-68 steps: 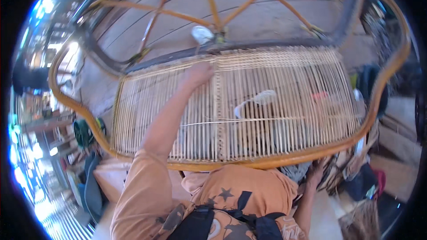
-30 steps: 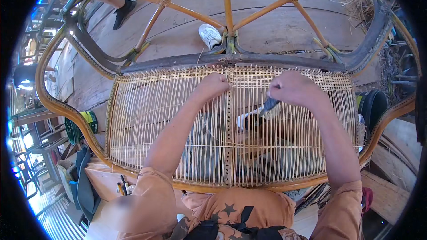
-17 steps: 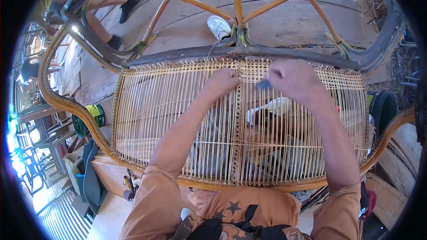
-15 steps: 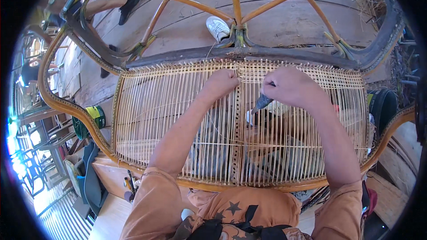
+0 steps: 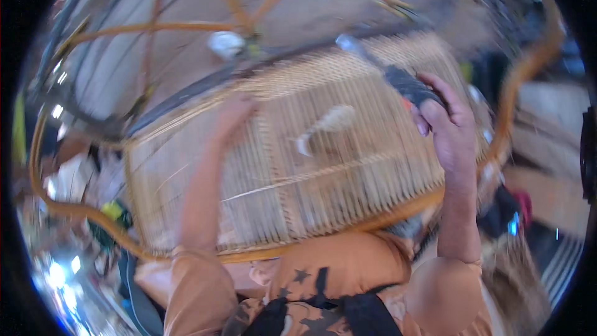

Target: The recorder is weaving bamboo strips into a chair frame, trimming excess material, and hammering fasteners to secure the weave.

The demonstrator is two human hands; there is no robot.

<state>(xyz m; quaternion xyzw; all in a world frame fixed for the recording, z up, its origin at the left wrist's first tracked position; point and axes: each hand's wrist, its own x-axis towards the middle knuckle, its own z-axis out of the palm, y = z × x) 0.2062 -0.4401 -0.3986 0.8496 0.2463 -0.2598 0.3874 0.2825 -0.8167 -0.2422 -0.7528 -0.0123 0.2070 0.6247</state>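
Observation:
A bench-like rattan frame holds a panel of pale cane strands [image 5: 186, 180], with a band of tighter weave along its far edge. My left hand [image 5: 238, 112] rests at that woven band, just left of the panel's perforated middle strip [image 5: 271, 155]. Motion smears its fingers, and any strand in them cannot be made out. My right hand [image 5: 443, 115] is raised over the panel's right half, wrapped round the dark grip of a hand tool [image 5: 407, 84]. The tool has a long metallic shaft pointing to the far left and a small orange-red spot near the grip. Its exact kind is blurred.
A curved rattan arm [image 5: 522, 81] bounds the right side, and another [image 5: 40, 168] the left. Beyond the panel stand crossed rattan poles [image 5: 242, 0] and a white shoe [image 5: 226, 45] on the floor. A whitish object [image 5: 337, 119] shows through the strands.
My right hand has lifted the tool away from the panel and turned it, so its shaft points far left. The view has swung and blurred. My left hand remains by the middle strip.

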